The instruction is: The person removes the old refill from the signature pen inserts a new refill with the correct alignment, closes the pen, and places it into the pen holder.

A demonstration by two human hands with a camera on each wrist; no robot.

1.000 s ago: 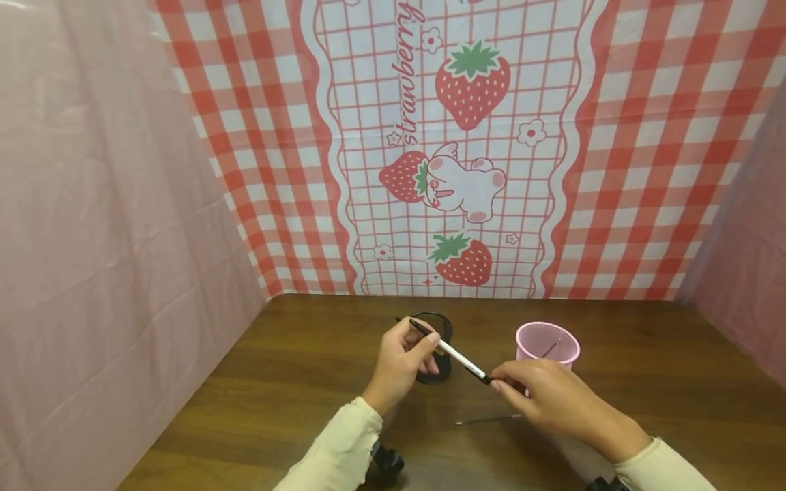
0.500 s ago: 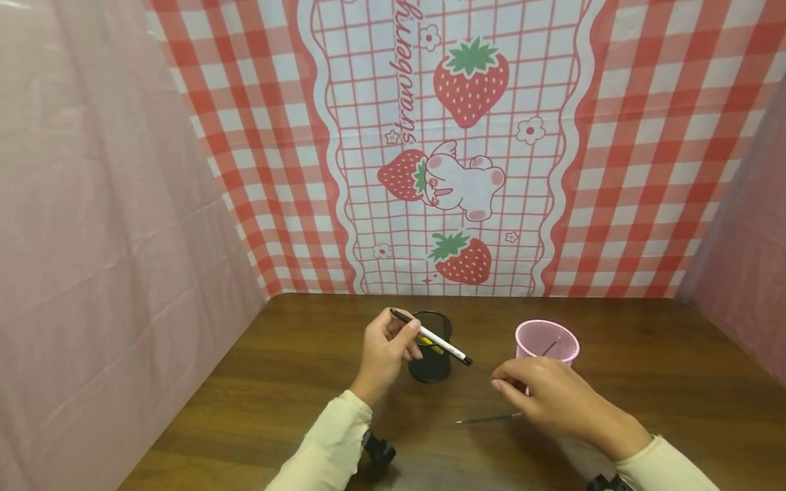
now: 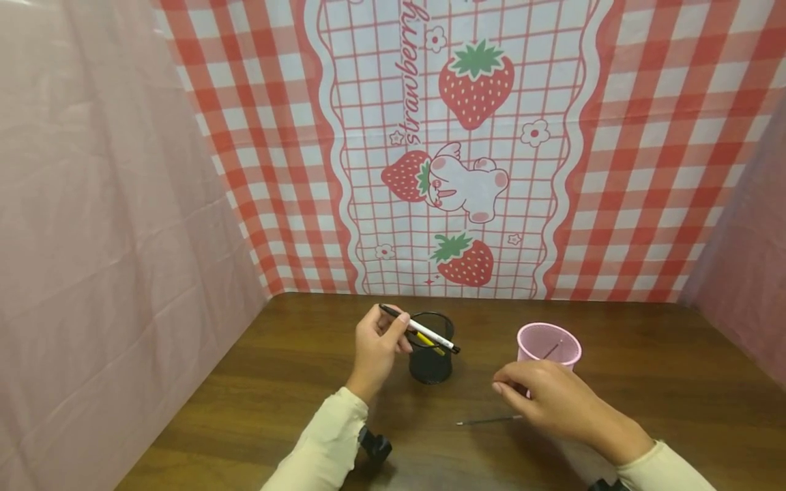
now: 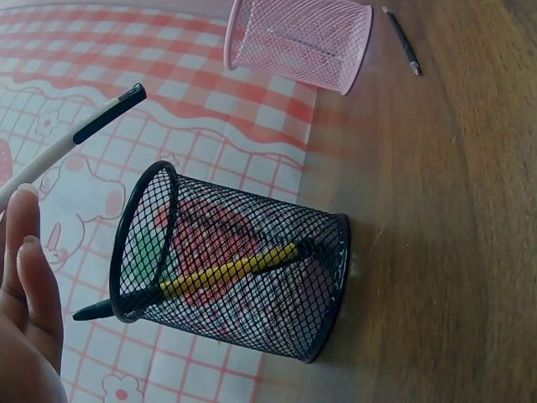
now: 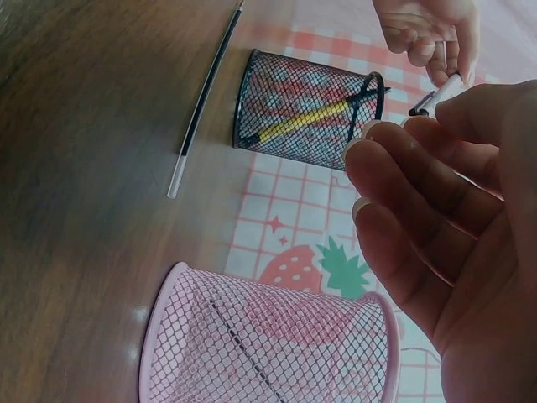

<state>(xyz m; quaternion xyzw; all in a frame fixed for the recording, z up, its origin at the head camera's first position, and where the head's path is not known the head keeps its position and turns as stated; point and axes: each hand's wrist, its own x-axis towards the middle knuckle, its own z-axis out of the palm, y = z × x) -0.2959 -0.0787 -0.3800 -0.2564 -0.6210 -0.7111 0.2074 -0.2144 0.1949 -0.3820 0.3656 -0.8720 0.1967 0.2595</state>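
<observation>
My left hand (image 3: 376,348) pinches a white pen (image 3: 432,334) with black ends between thumb and fingers. The pen slants over the rim of a black mesh pen holder (image 3: 430,369). Inside that holder leans a yellow and black pen (image 4: 226,273), its dark end poking past the rim. My right hand (image 3: 546,399) hovers in front of the pink mesh pen holder (image 5: 336,336), fingers loosely bent with nothing between them. Below its fingertips a dark pen refill (image 3: 488,420) with a clear end lies on the table.
Another thin dark refill (image 3: 552,348) leans inside the pink holder. The brown wooden table (image 3: 295,382) meets a red and white checked strawberry cloth (image 3: 282,170) at the back. Pale pink curtains (image 3: 110,239) hang at both sides.
The white pen's lower end has left my right fingertips. My left hand has carried the pen leftward to over the black holder. The right hand has stayed about where it was.
</observation>
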